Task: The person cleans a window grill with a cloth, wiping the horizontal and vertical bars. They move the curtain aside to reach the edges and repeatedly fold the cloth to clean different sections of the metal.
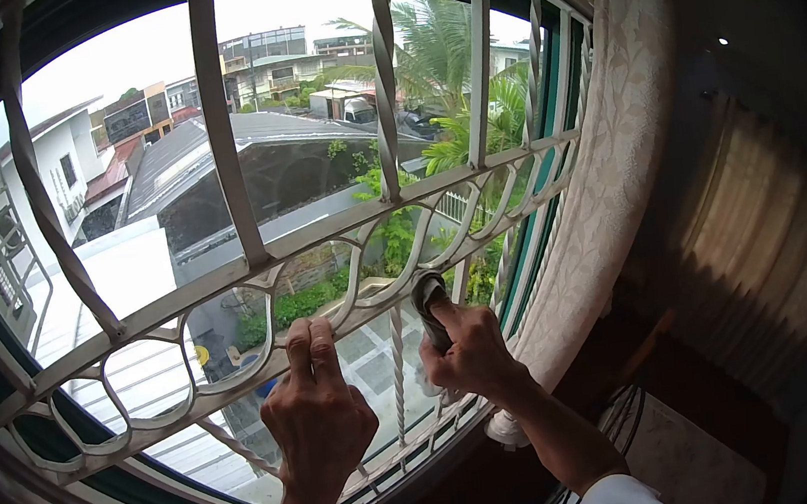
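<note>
A white metal window grille (220, 123) with twisted and flat bars and a band of curved loops spans the view. My left hand (318, 419) is closed, its fingers hooked over the lower rail (370, 303) of the looped band. To its right, my right hand (473, 349) grips a dark grey cloth (426, 295) bunched around its fingers. The cloth is pressed against the same rail, below the loops. The right thumb and part of the cloth are hidden behind the fingers.
A patterned curtain (615, 166) hangs gathered at the right of the window, and another curtain (766, 207) is farther right. Dark cables (627, 416) lie at the lower right. Beyond the grille are a roof (258, 134), a palm (439, 46) and a tiled yard (351, 359).
</note>
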Available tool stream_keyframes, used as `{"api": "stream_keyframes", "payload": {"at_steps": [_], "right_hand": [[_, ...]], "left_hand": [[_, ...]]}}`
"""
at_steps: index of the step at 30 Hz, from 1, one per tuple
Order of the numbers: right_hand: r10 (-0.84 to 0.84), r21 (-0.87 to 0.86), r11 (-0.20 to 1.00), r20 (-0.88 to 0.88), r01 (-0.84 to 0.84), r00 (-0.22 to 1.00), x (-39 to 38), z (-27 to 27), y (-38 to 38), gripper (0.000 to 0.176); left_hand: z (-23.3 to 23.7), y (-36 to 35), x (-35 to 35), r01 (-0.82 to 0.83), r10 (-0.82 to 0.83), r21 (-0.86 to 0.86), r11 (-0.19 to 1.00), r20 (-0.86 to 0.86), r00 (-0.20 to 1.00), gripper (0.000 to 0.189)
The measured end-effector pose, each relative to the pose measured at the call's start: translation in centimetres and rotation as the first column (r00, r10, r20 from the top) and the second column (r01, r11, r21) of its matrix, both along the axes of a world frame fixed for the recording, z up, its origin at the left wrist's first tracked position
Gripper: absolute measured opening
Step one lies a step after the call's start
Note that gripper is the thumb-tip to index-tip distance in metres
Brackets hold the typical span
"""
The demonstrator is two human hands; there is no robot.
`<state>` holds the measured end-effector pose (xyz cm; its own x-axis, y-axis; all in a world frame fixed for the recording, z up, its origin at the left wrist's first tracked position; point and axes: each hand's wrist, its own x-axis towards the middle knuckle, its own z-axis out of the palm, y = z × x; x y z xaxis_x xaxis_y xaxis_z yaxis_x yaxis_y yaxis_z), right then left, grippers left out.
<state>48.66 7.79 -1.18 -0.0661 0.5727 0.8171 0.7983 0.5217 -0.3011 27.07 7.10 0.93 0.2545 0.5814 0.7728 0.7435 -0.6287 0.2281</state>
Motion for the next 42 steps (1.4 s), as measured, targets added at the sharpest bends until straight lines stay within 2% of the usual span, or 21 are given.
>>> {"api": "stream_keyframes", "payload": {"at_steps": [4,7,10,13,14,16,19,20,21,23,24,25,29,31,32,34,37,38,40,41,42], "right_hand": [[-0.107,0.03,0.994,0.037,0.106,0.994,2.8,0.6,-1.7,0.034],[-0.305,-0.127,0.944,0.007,0.303,0.952,5.2,0.9,0.4,0.023],[-0.137,-0.069,0.988,-0.001,0.137,0.991,3.6,-0.1,0.2,0.035],[0.049,-0.304,0.94,-0.333,-0.157,0.942,2.7,-0.2,-3.4,0.027],[0.044,-0.305,0.94,-0.339,-0.154,0.94,2.6,-0.7,-4.3,0.027],[0.111,-0.335,0.878,-0.553,-0.342,0.826,2.5,-1.8,-5.8,0.022],[0.306,-0.253,0.841,-0.507,-0.478,0.806,4.0,-4.0,-7.0,0.032],[0.298,-0.285,0.77,-0.63,-0.57,0.717,3.7,-4.4,-7.5,0.031],[0.375,-0.277,0.742,-0.583,-0.61,0.721,3.7,-5.5,-7.4,0.03],[0.313,-0.384,0.629,-0.671,-0.676,0.672,2.4,-5.5,-8.5,0.031],[0.417,-0.304,0.645,-0.628,-0.701,0.657,1.8,-6.2,-8.4,0.029],[0.399,-0.357,0.653,-0.588,-0.668,0.704,1.8,-6.8,-8.5,0.026],[0.377,-0.379,0.616,-0.627,-0.69,0.681,3.1,-8.6,-9.5,0.026],[0.346,-0.398,0.628,-0.627,-0.669,0.698,4.1,-9.2,-10.3,0.024],[0.329,-0.427,0.587,-0.651,-0.688,0.684,4.9,-9.4,-10.6,0.022],[0.308,-0.457,0.537,-0.676,-0.709,0.669,5.0,-10.1,-10.9,0.019],[0.047,-0.352,0.442,-0.909,-0.825,0.413,4.3,-12.0,-11.5,0.015],[0.043,-0.357,0.438,-0.908,-0.825,0.416,4.1,-12.0,-11.4,0.015],[0.118,-0.487,0.49,-0.784,-0.723,0.609,3.8,-11.8,-11.3,0.018],[0.114,-0.488,0.49,-0.785,-0.722,0.609,4.1,-11.9,-11.4,0.018],[0.054,-0.467,0.459,-0.835,-0.756,0.548,4.6,-12.2,-11.5,0.018]], "left_hand": [[0.0,0.2,-0.3,-0.009,0.01,0.031,0.999,-0.032,0.999,0.065],[0.0,0.1,-0.2,-0.011,0.011,-0.008,1.0,-0.03,0.999,0.065],[-0.3,0.4,-0.1,0.003,-0.003,0.06,0.998,-0.007,1.0,0.065],[-0.3,0.2,0.0,-0.001,0.001,0.005,1.0,-0.005,1.0,0.068],[-0.4,0.2,-0.1,0.004,-0.004,0.003,1.0,-0.011,1.0,0.068],[-0.7,0.1,-0.1,0.099,-0.11,0.127,0.987,0.084,0.99,0.062],[-4.2,-1.9,-0.3,0.223,-0.253,0.201,0.954,0.144,0.957,0.053],[-5.5,-2.6,0.1,0.298,-0.326,0.176,0.938,0.159,0.932,0.048],[-7.1,-3.8,0.9,0.451,-0.415,-0.068,0.89,0.292,0.862,0.05],[-8.7,-4.7,2.4,0.629,-0.44,-0.474,0.616,0.455,0.774,0.056],[-10.9,-4.2,2.7,0.682,-0.505,-0.464,0.565,0.459,0.731,0.052],[-13.1,-3.6,2.9,0.73,-0.566,-0.454,0.511,0.461,0.683,0.049],[-17.0,-2.9,1.7,0.787,-0.493,-0.456,0.416,0.614,0.616,0.035],[-17.2,-2.8,1.4,0.941,-0.17,-0.307,0.138,0.929,0.328,0.019],[-17.1,-2.9,1.0,0.955,-0.094,-0.293,0.055,0.95,0.297,0.023],[-17.2,-3.1,0.8,0.951,-0.098,-0.309,0.015,0.946,0.309,0.026],[-16.1,-3.0,0.7,0.926,-0.164,-0.368,-0.086,0.922,0.351,0.045],[-14.8,-3.0,0.7,0.872,-0.256,-0.483,-0.074,0.855,0.452,0.046],[-15.8,-2.6,0.1,0.666,-0.418,-0.745,-0.037,0.616,0.667,0.036],[-16.5,-2.5,-0.1,0.665,-0.418,-0.746,-0.041,0.617,0.666,0.036],[-16.6,-2.4,-0.2,0.728,-0.493,-0.683,0.06,0.614,0.617,0.032]]}}
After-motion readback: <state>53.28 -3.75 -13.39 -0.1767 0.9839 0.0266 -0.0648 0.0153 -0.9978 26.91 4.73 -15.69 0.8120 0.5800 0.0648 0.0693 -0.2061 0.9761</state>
